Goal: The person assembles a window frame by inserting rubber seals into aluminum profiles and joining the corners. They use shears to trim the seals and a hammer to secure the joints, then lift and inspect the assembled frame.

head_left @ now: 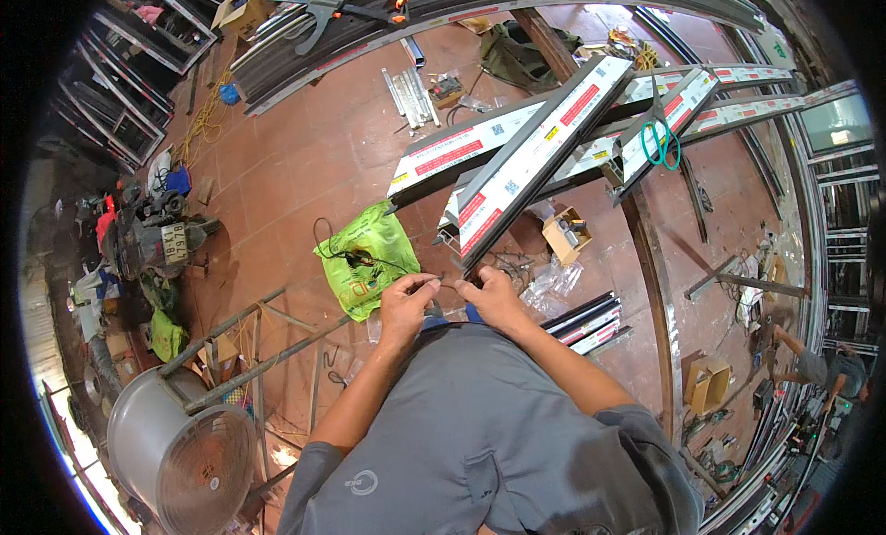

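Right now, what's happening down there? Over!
Left grip and right grip pinching a thin dark strand. Green bag near left grip. Labelled bar close ahead.

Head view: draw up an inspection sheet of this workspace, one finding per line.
Surface: red-brown tiled floor, littered in places.
Job's things: thin dark strand between the hands; film-covered profiles lie crossed just beyond.
Clutter: green bag, open cardboard box with small items inside, clear plastic wrap.
Hands: left hand pinches the strand; right hand is beside it, grip unclear.
Cables: yellow cable loose on the floor, upper left.
Surroundings: motorbike at left; another person at far right.
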A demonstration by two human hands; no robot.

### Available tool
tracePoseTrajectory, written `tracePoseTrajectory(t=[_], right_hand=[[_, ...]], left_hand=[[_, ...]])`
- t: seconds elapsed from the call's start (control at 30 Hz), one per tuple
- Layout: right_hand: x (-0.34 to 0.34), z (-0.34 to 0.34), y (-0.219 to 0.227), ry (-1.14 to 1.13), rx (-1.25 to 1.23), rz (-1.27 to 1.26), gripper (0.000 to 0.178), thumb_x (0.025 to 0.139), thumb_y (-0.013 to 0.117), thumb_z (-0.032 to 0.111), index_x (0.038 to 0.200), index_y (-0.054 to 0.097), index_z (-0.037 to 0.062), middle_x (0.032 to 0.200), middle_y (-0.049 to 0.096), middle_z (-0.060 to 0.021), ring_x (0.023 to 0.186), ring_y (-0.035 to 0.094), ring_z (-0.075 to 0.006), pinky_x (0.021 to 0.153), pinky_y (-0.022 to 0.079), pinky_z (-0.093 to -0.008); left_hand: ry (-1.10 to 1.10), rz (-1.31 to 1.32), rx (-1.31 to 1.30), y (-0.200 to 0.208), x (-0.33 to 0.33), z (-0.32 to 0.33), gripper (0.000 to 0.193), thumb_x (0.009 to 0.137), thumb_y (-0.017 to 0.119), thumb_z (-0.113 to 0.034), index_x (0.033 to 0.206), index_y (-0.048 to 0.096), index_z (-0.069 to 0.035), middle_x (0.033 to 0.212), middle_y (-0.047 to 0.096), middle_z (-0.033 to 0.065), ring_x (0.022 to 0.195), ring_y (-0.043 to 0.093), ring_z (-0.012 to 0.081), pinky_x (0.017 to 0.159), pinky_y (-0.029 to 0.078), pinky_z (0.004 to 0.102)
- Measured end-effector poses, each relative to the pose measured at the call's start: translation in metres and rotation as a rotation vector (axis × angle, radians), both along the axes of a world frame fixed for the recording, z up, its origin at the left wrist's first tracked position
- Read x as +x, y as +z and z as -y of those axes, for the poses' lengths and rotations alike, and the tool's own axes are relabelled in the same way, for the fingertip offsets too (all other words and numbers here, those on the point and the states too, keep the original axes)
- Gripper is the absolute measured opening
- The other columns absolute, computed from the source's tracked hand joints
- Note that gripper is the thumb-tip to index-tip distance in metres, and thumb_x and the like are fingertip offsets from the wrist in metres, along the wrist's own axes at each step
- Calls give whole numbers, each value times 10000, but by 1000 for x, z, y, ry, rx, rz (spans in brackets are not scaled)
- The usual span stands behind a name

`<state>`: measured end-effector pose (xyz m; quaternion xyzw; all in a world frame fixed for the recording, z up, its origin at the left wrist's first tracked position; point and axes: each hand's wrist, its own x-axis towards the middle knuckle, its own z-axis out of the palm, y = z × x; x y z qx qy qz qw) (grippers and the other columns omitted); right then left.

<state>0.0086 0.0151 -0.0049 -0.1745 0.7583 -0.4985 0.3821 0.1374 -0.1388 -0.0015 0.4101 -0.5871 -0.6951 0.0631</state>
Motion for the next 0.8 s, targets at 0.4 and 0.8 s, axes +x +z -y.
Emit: tracePoseTrajectory(t=[0.4, 0.8], right_hand=[[-16, -22, -6, -172, -288, 477, 196, 1057, 633, 244, 1047, 689, 57, 965, 730, -39, 874, 700, -122, 794, 525, -294], [-18, -13, -22, -224, -270, 411, 209, 1046, 668, 215, 976, 706, 22, 894, 752, -84, 802, 701, -146, 757, 557, -303]], left_hand=[[-215, 1, 40, -4, -26, -3, 201, 944, 769, -134, 1048, 763, 38, 753, 657, -2, 616, 568, 70, 519, 458, 256], [-266, 79, -75, 5, -31, -1, 287, 868, 767, -216, 1014, 813, 27, 932, 803, 148, 828, 736, 200, 798, 562, 333]])
